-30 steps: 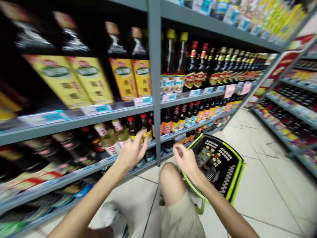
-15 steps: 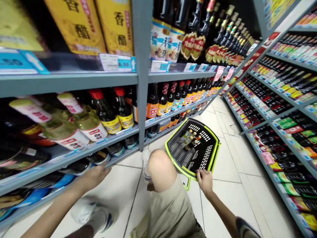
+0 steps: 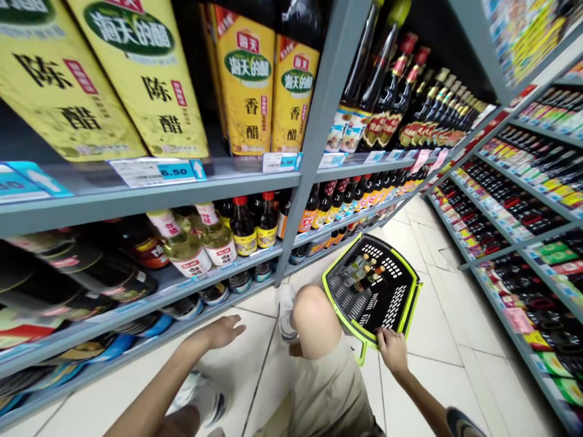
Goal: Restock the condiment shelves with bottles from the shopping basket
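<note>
My left hand (image 3: 222, 332) hangs in the air over the floor, in front of the lower shelves, with its fingers loosely stretched and nothing in them. Fingers of my right hand (image 3: 392, 349) are curled over the near rim of a black shopping basket (image 3: 395, 303) with a lime-green edge, standing on the floor. Several small bottles (image 3: 362, 273) lie in the basket. Nearest to my left hand, on the shelf, are clear bottles of pale yellow liquid (image 3: 186, 252) and dark sauce bottles (image 3: 245, 233) with red caps.
Yellow vinegar boxes (image 3: 175, 103) stand on the upper left shelf, above price tags. A grey upright post (image 3: 300, 212) divides the shelving. Across the aisle, another shelf unit (image 3: 505, 255) is full of bottles and packets. My bent knee (image 3: 316, 318) is between my hands.
My view has swung left and up, bringing more vinegar boxes into sight. My left hand has come away from the lower shelf edge. My right hand stays on the basket rim.
</note>
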`<state>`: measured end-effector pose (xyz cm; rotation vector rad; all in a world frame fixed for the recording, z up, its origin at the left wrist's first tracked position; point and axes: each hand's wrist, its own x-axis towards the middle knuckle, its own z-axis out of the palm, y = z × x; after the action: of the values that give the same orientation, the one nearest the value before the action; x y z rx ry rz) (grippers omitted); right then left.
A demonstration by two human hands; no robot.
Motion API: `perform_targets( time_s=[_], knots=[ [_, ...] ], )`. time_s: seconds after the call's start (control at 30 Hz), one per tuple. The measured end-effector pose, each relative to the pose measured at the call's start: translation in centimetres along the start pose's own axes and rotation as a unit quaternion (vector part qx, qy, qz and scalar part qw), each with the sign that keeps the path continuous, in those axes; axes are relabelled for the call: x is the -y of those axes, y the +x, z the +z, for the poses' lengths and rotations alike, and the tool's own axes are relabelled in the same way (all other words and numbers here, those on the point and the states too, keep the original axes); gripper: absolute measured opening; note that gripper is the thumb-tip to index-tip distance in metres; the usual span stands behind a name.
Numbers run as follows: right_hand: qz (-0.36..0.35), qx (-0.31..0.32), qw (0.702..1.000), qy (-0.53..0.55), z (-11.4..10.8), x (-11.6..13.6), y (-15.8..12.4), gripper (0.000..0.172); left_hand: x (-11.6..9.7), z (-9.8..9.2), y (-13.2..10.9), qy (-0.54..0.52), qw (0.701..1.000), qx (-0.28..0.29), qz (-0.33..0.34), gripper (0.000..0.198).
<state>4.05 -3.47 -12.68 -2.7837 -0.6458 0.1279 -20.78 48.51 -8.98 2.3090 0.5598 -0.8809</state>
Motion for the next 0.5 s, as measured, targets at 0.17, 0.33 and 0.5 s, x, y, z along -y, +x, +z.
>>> perform_targets(
  time_s=[0.17, 0.33, 0.5],
  knots=[
    [-0.004, -0.007, 1.0, -0.013, -0.4, 0.1, -0.1, 0.053, 0.6, -1.6, -0.2, -0.004, 0.999, -0.032, -0.015, 0.072],
    [-0.032, 0.01, 0.999, -0.02, -0.1, -0.7, 0.3, 0.051, 0.5, -3.2, -1.2, -0.032, 0.997, -0.064, -0.014, 0.068],
    [-0.051, 0.024, 0.998, 0.011, 0.2, -1.9, 1.4, 0.055, 1.4, -4.0, -1.0, -0.077, 0.991, -0.095, -0.047, 0.065]
  ],
)
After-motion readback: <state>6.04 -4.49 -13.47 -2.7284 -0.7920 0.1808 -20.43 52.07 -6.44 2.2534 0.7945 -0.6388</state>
